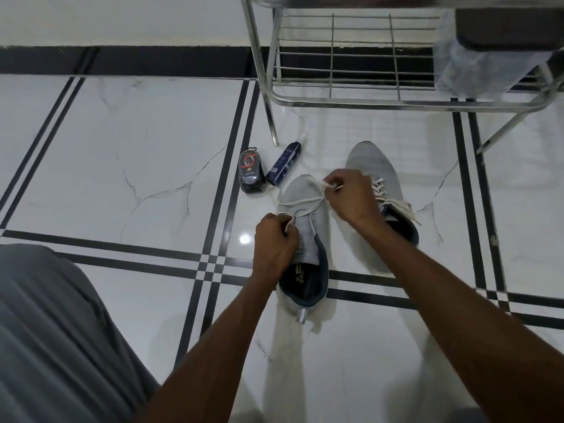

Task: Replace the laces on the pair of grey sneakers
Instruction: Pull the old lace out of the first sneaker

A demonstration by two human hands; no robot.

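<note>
A grey-clad knee (58, 331) is filling the near left corner, and both bare forearms are reaching forward over the white marble-look floor (137, 154) with its black inlay lines. The near sneaker (305, 239) is lying heel toward the camera, its dark insole showing pale printing too blurred to read. The left hand (274, 245) is curling against this shoe's left side by the tongue, pinching the white lace (300, 203) where it is coming off the eyelets. From there the lace is crossing over the toe area to the right hand (351, 193), which is hovering just past the shoe's right edge with its fingers closed on the lace's other end.

The second sneaker (378, 178) is lying just beside the first, on the right and slightly farther, partly under the right hand; its own white laces (396, 203) are sitting loose, trailing off its right side.

Farther left, a dark shoe-polish sponge case (251, 170) with a red ring on its label and a dark blue spray can (283, 163) are lying side by side; their writing is not legible. Beyond, a chrome wire rack (366, 56) is standing against the black skirting.
</note>
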